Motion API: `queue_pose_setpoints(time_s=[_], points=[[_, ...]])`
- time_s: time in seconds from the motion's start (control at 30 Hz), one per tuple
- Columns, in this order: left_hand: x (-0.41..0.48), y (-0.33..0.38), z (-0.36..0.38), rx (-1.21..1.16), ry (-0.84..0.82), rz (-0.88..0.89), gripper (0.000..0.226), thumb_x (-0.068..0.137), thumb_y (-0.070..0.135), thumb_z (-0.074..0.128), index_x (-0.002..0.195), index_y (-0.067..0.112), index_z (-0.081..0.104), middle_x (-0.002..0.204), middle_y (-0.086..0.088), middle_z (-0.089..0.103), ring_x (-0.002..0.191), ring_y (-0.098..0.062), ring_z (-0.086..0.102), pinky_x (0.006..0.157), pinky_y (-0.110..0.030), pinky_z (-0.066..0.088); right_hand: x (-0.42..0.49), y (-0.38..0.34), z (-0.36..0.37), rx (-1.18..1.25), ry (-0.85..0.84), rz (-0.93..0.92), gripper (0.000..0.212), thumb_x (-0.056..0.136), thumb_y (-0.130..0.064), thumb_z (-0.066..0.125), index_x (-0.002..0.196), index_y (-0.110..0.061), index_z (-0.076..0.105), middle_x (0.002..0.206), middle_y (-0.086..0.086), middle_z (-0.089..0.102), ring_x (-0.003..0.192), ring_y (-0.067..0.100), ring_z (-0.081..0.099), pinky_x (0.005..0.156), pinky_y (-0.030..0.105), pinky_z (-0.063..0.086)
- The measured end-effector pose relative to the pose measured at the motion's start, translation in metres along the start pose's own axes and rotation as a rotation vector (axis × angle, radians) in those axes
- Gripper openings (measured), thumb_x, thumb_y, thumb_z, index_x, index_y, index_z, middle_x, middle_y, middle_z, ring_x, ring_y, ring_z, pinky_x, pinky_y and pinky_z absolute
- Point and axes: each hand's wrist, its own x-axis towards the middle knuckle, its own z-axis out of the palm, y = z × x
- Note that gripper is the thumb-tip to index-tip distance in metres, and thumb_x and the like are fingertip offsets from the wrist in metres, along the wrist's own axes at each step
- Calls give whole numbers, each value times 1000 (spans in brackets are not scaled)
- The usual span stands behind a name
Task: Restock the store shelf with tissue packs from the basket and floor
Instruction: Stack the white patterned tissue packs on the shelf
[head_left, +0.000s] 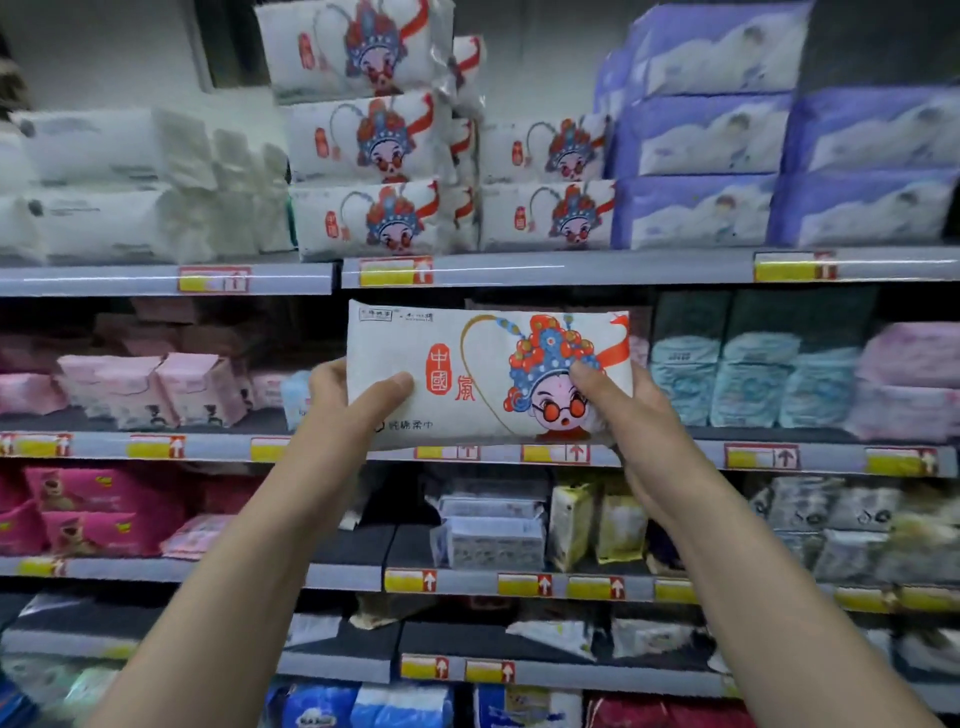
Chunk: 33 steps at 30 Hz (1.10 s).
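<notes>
I hold a white tissue pack printed with a cartoon opera face and red characters, raised in front of the second shelf. My left hand grips its left end, thumb across the front. My right hand grips its right end from below, thumb on the printed face. On the top shelf stand matching packs: a stack of three and, right of it, a lower stack of two. The basket and floor are out of view.
Plain white packs sit left of the matching stacks, purple packs to the right. The lower shelves carry pink packs, light blue packs, magenta packs and small boxes. Yellow price tags line each shelf edge.
</notes>
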Motion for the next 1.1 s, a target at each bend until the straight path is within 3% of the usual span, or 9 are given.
queue_pose_setpoints(time_s=[0.07,0.2,0.3,0.4,0.53,0.63,0.7,0.9,1.1], points=[[19,3,19,8,3,41,61,76,41,69,126,23,37,116,1,61,105,-18,61,95,-40,47,16,-8,-14,2,13,-40,65,68,-55,78,122,-28,54,114,-4,71,103,15,68,98,43,51],[50,5,52,70,1,122,45,91,36,61,128,25,39,116,4,61,105,-15,60,89,-37,47,50,-21,-41,-6,74,-127,82,59,-59,80,126,-23,51,114,-1,70,98,13,70,88,37,56],[69,11,72,106,16,198,46,91,34,60,131,25,40,118,8,62,105,-9,61,91,-34,47,75,-28,-56,-6,98,-182,60,77,-43,72,128,-23,49,117,0,67,97,11,69,77,27,57],[86,17,89,96,18,237,44,93,31,60,133,25,42,120,8,64,107,-8,62,92,-32,49,101,-33,-66,-101,114,-234,57,66,-60,75,115,-42,52,132,2,55,109,18,63,88,36,56],[111,25,102,138,5,290,39,91,33,63,128,30,50,119,11,66,110,-9,61,93,-32,50,129,-45,-72,-186,145,-289,55,58,-71,67,104,-42,59,129,4,56,110,16,62,96,40,52],[135,33,107,175,26,338,37,90,35,63,126,31,53,118,12,66,110,-8,61,92,-31,50,154,-56,-74,-189,141,-337,30,80,-49,71,102,-31,60,126,9,60,106,16,64,80,26,57],[153,37,108,201,39,369,38,90,36,64,127,32,54,119,13,65,111,-8,60,92,-31,50,171,-61,-73,-226,156,-381,15,88,-37,68,98,-29,60,121,8,64,104,16,65,81,28,56],[204,49,116,237,53,453,30,92,29,62,121,30,54,111,16,63,103,-2,59,84,-24,50,216,-72,-61,-354,253,-407,55,74,-61,66,117,-27,59,123,4,60,111,18,60,99,41,49],[247,41,121,274,44,485,34,90,27,65,123,26,54,117,11,64,108,-10,60,92,-34,51,252,-83,-56,-464,322,-423,36,87,-31,69,118,-25,53,125,7,57,110,20,59,97,41,50]])
